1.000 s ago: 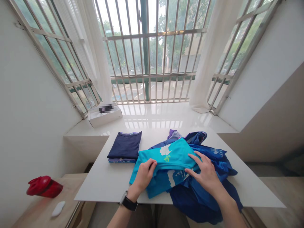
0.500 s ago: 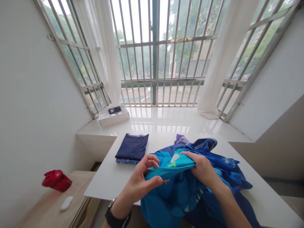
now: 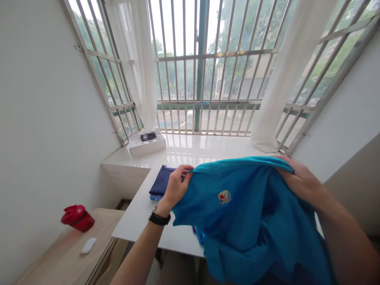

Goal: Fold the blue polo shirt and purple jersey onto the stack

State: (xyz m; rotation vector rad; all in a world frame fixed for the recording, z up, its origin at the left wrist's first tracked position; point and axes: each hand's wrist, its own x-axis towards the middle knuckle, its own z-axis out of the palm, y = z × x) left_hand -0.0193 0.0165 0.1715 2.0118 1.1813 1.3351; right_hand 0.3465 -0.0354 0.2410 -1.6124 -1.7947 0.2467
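A bright blue shirt [image 3: 237, 213] with a small round emblem hangs stretched between my hands above the white table. My left hand [image 3: 178, 184], with a black watch on the wrist, pinches the shirt's upper left edge. At the upper right, my right hand [image 3: 299, 178] grips the cloth, its fingers partly hidden by the fabric. Just behind my left hand lies a folded dark navy garment [image 3: 159, 181] on a small stack. The hanging shirt covers most of the table's right side and whatever clothes lie there.
The white table [image 3: 133, 221] stands against a glossy sill [image 3: 208, 148] below a barred window. On the sill sits an open white box [image 3: 148, 147]. A red cup [image 3: 77, 218] and a white computer mouse [image 3: 88, 246] rest on the wooden surface at lower left.
My hands have spread apart and risen, lifting the bunched blue shirt off the pile and stretching it open so its emblem shows. The view has shifted slightly left.
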